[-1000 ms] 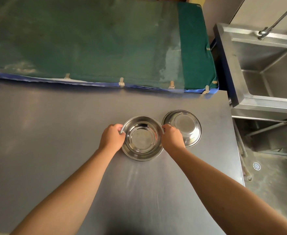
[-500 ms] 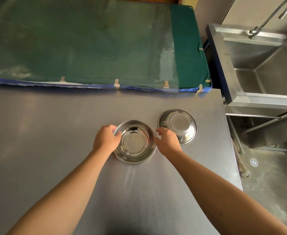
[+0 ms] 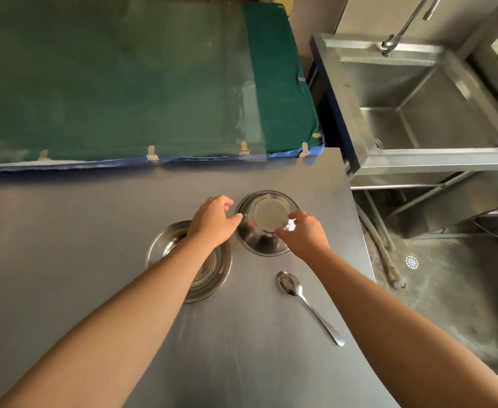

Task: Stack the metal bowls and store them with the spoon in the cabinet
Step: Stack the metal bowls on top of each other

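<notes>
From the head view, the far bowl (image 3: pixel 267 223) sits on the steel table (image 3: pixel 65 245) between my hands. My left hand (image 3: pixel 212 220) touches its left rim with curled fingers; my right hand (image 3: pixel 303 234) pinches its near right rim between thumb and fingertips. Whether the bowl is lifted or tilted I cannot tell; its surface is blurred. Both arms reach forward, the left forearm crossing over the near bowl (image 3: pixel 189 260) and hiding most of it. The spoon (image 3: pixel 308 304) lies apart on the table, near my right forearm, bowl end toward the far bowl. A sink (image 3: pixel 418 113) stands right; a green mat (image 3: pixel 124 83) lies beyond the table.
</notes>
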Demonstrator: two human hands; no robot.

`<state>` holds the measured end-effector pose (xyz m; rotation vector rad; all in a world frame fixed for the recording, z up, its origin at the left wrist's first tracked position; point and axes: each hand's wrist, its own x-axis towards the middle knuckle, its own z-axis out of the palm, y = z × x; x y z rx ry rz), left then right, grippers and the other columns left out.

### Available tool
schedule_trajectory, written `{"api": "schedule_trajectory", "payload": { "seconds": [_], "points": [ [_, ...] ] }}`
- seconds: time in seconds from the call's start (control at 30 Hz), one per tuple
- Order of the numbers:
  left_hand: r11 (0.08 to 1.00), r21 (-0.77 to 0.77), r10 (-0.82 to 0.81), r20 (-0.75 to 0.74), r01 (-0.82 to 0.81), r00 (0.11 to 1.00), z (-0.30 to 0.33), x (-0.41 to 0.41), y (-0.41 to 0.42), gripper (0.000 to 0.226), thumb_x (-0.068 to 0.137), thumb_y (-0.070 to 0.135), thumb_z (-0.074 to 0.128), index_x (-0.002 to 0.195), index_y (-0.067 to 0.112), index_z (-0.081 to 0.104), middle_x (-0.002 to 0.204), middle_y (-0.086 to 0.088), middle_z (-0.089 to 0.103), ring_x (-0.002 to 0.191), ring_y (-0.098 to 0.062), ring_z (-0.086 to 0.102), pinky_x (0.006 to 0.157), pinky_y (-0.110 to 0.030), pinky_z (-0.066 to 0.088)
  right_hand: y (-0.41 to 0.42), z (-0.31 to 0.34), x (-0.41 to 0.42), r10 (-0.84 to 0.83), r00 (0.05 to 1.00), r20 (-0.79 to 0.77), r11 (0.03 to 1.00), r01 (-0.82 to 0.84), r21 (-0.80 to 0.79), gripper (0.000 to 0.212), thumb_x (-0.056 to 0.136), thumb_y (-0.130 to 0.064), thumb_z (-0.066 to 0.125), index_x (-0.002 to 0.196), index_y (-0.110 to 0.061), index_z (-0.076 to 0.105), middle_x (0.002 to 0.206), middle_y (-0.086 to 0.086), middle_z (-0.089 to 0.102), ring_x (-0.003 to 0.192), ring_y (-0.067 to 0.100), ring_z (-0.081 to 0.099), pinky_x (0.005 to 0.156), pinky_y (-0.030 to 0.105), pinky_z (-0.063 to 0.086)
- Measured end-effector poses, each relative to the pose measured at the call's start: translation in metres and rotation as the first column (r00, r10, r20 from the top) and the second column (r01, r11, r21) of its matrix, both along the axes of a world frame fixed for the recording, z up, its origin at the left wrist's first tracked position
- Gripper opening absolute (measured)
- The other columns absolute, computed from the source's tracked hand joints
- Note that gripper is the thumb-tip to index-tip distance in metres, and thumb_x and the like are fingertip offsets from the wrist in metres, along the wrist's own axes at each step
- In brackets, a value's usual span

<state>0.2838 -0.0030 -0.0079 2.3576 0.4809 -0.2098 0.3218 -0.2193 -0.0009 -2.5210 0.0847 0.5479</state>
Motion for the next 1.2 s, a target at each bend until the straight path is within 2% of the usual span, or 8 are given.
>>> {"api": "schedule_trajectory", "payload": {
  "seconds": [0.27, 0.37, 0.47, 0.67, 0.83, 0.93, 1.03, 1.2],
  "points": [
    [0.999, -0.044, -0.009, -0.243, -0.002, 0.97, -0.014, 0.044, -0.03, 0.075, 0.072, 0.054, 0.078, 0.13, 0.013, 0.055, 0.131, -0.008, 0.058, 0.102, -0.024, 0.059, 0.082, -0.036, 0.048, -0.029, -0.018, 0.03, -0.084, 0.989, -0.122, 0.996, 0.084, -0.004, 0.075, 0.074, -0.051, 0.081, 0.133, -0.013, 0.055, 0.126, 0.009, 0.061, 0.064, 0.006, 0.05, 0.047, 0.017, 0.033],
    [0.999, -0.044, 0.009, -0.308, -0.023, 0.951, -0.022, 0.052, -0.029, 0.089, 0.066, 0.061, 0.079, 0.135, 0.013, 0.051, 0.135, -0.01, 0.052, 0.113, -0.028, 0.057, 0.087, -0.039, 0.05, -0.031, -0.025, 0.039, -0.102, 0.978, -0.182, 0.994, 0.108, 0.021, 0.08, 0.072, -0.05, 0.083, 0.136, -0.012, 0.053, 0.126, 0.008, 0.062, 0.07, 0.01, 0.056, 0.056, 0.021, 0.044],
    [0.996, -0.071, 0.017, -0.351, -0.045, 0.936, -0.029, 0.06, -0.027, 0.102, 0.06, 0.068, 0.08, 0.141, 0.015, 0.047, 0.139, -0.009, 0.05, 0.122, -0.03, 0.053, 0.095, -0.042, 0.05, -0.031, -0.029, 0.047, -0.18, 0.942, -0.282, 0.972, 0.215, 0.097, 0.088, 0.067, -0.048, 0.088, 0.138, -0.013, 0.051, 0.126, 0.008, 0.061, 0.101, 0.025, 0.065, 0.086, 0.04, 0.057],
    [0.987, -0.129, 0.038, -0.389, -0.095, 0.921, -0.035, 0.072, -0.022, 0.113, 0.049, 0.07, 0.082, 0.141, 0.014, 0.047, 0.141, -0.009, 0.049, 0.124, -0.029, 0.052, 0.102, -0.045, 0.048, -0.031, -0.03, 0.058, -0.259, 0.859, -0.442, 0.898, 0.382, 0.217, 0.089, 0.064, -0.03, 0.094, 0.138, -0.011, 0.047, 0.12, 0.009, 0.061, 0.104, 0.024, 0.064, 0.081, 0.042, 0.061],
    [0.984, -0.151, 0.023, -0.412, -0.093, 0.911, -0.036, 0.074, -0.018, 0.116, 0.048, 0.069, 0.082, 0.143, 0.015, 0.045, 0.143, -0.009, 0.046, 0.127, -0.03, 0.05, 0.103, -0.045, 0.047, -0.031, -0.032, 0.059, -0.325, 0.803, -0.499, 0.827, 0.498, 0.263, 0.051, 0.081, -0.04, 0.079, 0.111, -0.001, 0.065, 0.105, 0.016, 0.069, 0.093, 0.028, 0.07, 0.076, 0.041, 0.063],
    [0.979, -0.182, 0.009, -0.423, -0.094, 0.906, -0.032, 0.072, -0.017, 0.101, 0.047, 0.069, 0.081, 0.13, 0.019, 0.054, 0.134, -0.007, 0.051, 0.117, -0.028, 0.055, 0.1, -0.046, 0.05, -0.03, -0.033, 0.059, -0.362, 0.755, -0.547, 0.741, 0.589, 0.323, 0.024, 0.094, -0.027, 0.065, 0.097, -0.003, 0.067, 0.091, 0.012, 0.068, 0.076, 0.023, 0.067, 0.066, 0.035, 0.062],
    [0.968, -0.22, 0.02, -0.414, -0.122, 0.91, -0.026, 0.067, -0.016, 0.071, 0.047, 0.07, 0.074, 0.099, 0.024, 0.058, 0.117, -0.004, 0.059, 0.102, -0.024, 0.061, 0.09, -0.043, 0.054, -0.03, -0.032, 0.055, -0.398, 0.759, -0.516, 0.721, 0.606, 0.336, 0.017, 0.097, -0.012, 0.059, 0.099, 0.002, 0.069, 0.085, 0.015, 0.064, 0.074, 0.024, 0.064, 0.068, 0.035, 0.063],
    [0.901, -0.347, 0.108, -0.404, -0.261, 0.909, -0.008, 0.068, -0.017, 0.083, 0.056, 0.08, 0.058, 0.106, 0.013, 0.066, 0.089, -0.006, 0.068, 0.078, -0.022, 0.063, 0.062, -0.033, 0.044, -0.027, -0.019, 0.048, -0.385, 0.823, -0.418, 0.707, 0.554, 0.44, 0.009, 0.096, -0.006, 0.061, 0.092, -0.008, 0.068, 0.08, 0.017, 0.063, 0.064, 0.024, 0.061, 0.055, 0.03, 0.061]
  ]
}}
